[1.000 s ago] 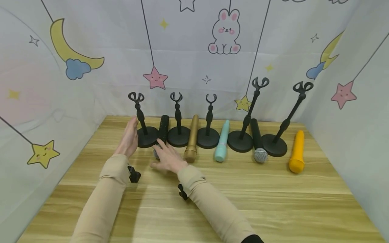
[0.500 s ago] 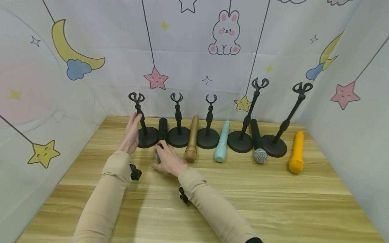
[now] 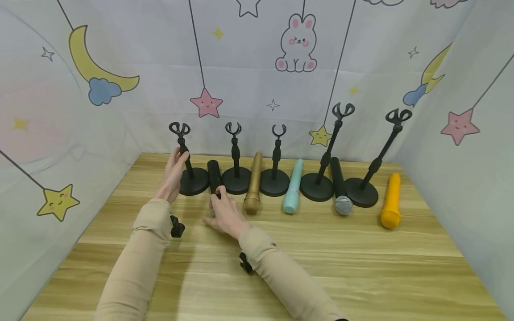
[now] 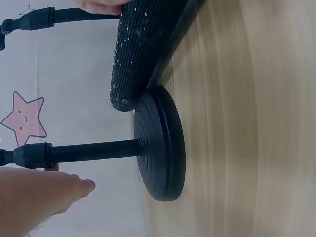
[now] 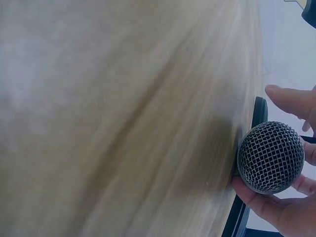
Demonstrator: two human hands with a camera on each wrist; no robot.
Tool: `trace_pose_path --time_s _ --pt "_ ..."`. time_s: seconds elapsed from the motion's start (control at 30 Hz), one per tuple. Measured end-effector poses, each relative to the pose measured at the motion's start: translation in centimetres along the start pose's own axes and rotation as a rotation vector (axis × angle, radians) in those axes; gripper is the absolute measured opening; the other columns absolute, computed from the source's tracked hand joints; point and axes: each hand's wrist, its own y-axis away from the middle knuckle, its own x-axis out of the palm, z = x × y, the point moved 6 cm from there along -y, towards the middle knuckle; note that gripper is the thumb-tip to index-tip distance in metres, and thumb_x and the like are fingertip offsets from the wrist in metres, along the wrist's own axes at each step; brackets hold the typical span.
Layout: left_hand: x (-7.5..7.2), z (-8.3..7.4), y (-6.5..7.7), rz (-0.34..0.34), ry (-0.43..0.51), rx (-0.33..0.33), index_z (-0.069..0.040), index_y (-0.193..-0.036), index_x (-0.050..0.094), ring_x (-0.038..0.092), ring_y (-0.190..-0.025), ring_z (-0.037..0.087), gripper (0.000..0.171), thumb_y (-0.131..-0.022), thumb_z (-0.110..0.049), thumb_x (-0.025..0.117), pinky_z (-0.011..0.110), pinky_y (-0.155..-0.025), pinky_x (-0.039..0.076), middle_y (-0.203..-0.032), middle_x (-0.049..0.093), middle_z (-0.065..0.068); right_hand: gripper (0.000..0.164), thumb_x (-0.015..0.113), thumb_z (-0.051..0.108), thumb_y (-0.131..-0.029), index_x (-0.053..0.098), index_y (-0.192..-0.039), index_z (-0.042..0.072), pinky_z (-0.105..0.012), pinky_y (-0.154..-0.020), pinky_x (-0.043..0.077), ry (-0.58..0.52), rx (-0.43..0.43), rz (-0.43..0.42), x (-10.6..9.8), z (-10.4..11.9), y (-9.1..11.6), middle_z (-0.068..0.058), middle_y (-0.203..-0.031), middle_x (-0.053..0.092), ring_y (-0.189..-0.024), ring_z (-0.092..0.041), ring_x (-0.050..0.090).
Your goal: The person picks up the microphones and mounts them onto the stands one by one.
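Note:
My right hand (image 3: 228, 213) grips a black microphone (image 3: 214, 174) near its silver mesh head (image 5: 271, 158), which faces me in the right wrist view. The speckled handle (image 4: 140, 49) points toward the wall, between the two leftmost stands; its far end overlaps the edge of the first round base (image 4: 160, 143) in the left wrist view. Beside the leftmost black microphone stand (image 3: 188, 162) is my left hand (image 3: 172, 177), thumb extended, with fingers partly behind the upright. That stand's clip tops the pole and holds nothing.
Several more black stands (image 3: 276, 162) line the back of the wooden table (image 3: 321, 267). Among them lie a gold microphone (image 3: 254, 187), a turquoise one (image 3: 293, 189) and another black one (image 3: 340, 187). A yellow-orange microphone (image 3: 391, 200) lies far right. A printed curtain (image 3: 257, 71) hangs close behind.
My right fingers have closed from a spread pose onto the black microphone, which has shifted slightly toward me and turned a little. My left hand has edged up and in toward the leftmost stand's pole.

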Motion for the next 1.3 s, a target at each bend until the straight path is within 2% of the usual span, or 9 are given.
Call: trace_pose_path --time_s 0.17,0.3,0.47,0.6,0.7,0.9,1.0,1.13,1.3 --pt "-0.4 0.6 -0.5 -0.013 -0.043 0.026 -0.037 -0.141 -0.003 -0.005 -0.14 0.02 0.072 -0.087 -0.055 0.04 0.049 -0.112 0.001 -0.152 -0.008 -0.001 0.031 0.067 0.038 -0.077 0.05 -0.09 0.015 -0.019 -0.042 0.038 -0.025 0.026 -0.016 -0.2 -0.3 0.5 -0.003 -0.117 0.028 -0.052 -0.013 0.047" --pt "-0.4 0.4 -0.3 -0.011 -0.07 0.041 -0.036 -0.141 -0.004 -0.005 -0.14 0.022 0.07 -0.089 -0.053 0.039 0.052 -0.111 0.0 -0.152 -0.008 0.001 0.023 0.065 0.029 -0.079 0.047 -0.088 0.017 -0.02 -0.037 0.036 -0.052 0.078 -0.03 -0.5 -0.7 1.0 -0.003 -0.108 0.027 -0.045 -0.014 0.045" --pt "-0.2 -0.1 0.0 -0.014 -0.1 0.047 -0.035 -0.142 -0.005 -0.001 -0.14 0.023 0.068 -0.091 -0.049 0.038 0.053 -0.11 0.002 -0.152 -0.004 0.004 0.023 0.062 0.024 -0.077 0.041 -0.083 0.019 -0.021 -0.037 0.036 -0.104 0.115 -0.068 -1.2 -1.0 1.8 -0.004 -0.109 0.03 -0.046 -0.016 0.045" --pt "-0.5 0.4 -0.6 -0.035 -0.13 0.059 -0.039 -0.141 -0.004 0.004 -0.14 0.024 0.069 -0.089 -0.051 0.04 0.051 -0.111 0.007 -0.152 0.001 0.005 0.023 0.059 0.023 -0.074 0.041 -0.087 0.018 -0.022 -0.036 0.035 -0.153 0.122 -0.096 -2.1 -1.2 2.4 -0.004 -0.108 0.033 -0.045 -0.015 0.043" --pt "-0.6 0.4 -0.6 -0.048 -0.153 0.072 -0.036 -0.142 -0.004 0.007 -0.139 0.026 0.071 -0.088 -0.052 0.041 0.05 -0.111 0.011 -0.151 0.004 0.008 0.026 0.058 0.022 -0.072 0.041 -0.09 0.018 -0.022 -0.037 0.034 -0.181 0.128 -0.126 -2.7 -1.6 2.7 -0.003 -0.106 0.034 -0.046 -0.015 0.043" --pt "-0.6 0.4 -0.4 -0.094 -0.186 0.107 -0.026 -0.144 0.002 0.016 -0.136 0.03 0.073 -0.088 -0.052 0.042 0.051 -0.109 0.014 -0.146 0.014 0.014 0.027 0.057 0.017 -0.071 0.042 -0.093 0.02 -0.022 -0.049 0.036 -0.193 0.097 -0.24 -4.1 -2.6 3.6 0.0 -0.097 0.038 -0.056 -0.013 0.046" --pt "-0.6 0.4 -0.3 -0.12 -0.185 0.11 -0.022 -0.144 0.003 0.017 -0.135 0.03 0.074 -0.088 -0.052 0.042 0.051 -0.109 0.014 -0.145 0.015 0.015 0.028 0.059 0.017 -0.07 0.045 -0.095 0.019 -0.021 -0.055 0.036 -0.194 0.067 -0.314 -4.9 -3.1 4.2 0.001 -0.092 0.042 -0.061 -0.012 0.048" --pt "-0.4 0.5 -0.1 -0.137 -0.16 0.119 -0.02 -0.144 0.006 0.012 -0.137 0.029 0.074 -0.088 -0.052 0.042 0.05 -0.11 0.013 -0.147 0.011 0.012 0.03 0.061 0.016 -0.07 0.049 -0.098 0.017 -0.019 -0.056 0.04 -0.226 0.038 -0.408 -5.9 -3.6 5.0 0.0 -0.09 0.048 -0.068 -0.011 0.05" --pt "-0.1 0.4 0.0 -0.165 -0.145 0.146 -0.018 -0.143 0.009 0.007 -0.139 0.026 0.072 -0.088 -0.051 0.043 0.048 -0.111 0.013 -0.148 0.01 0.009 0.033 0.063 0.016 -0.069 0.051 -0.1 0.015 -0.015 -0.057 0.045 -0.277 -0.009 -0.504 -6.8 -3.9 5.9 -0.001 -0.097 0.052 -0.073 -0.012 0.056"
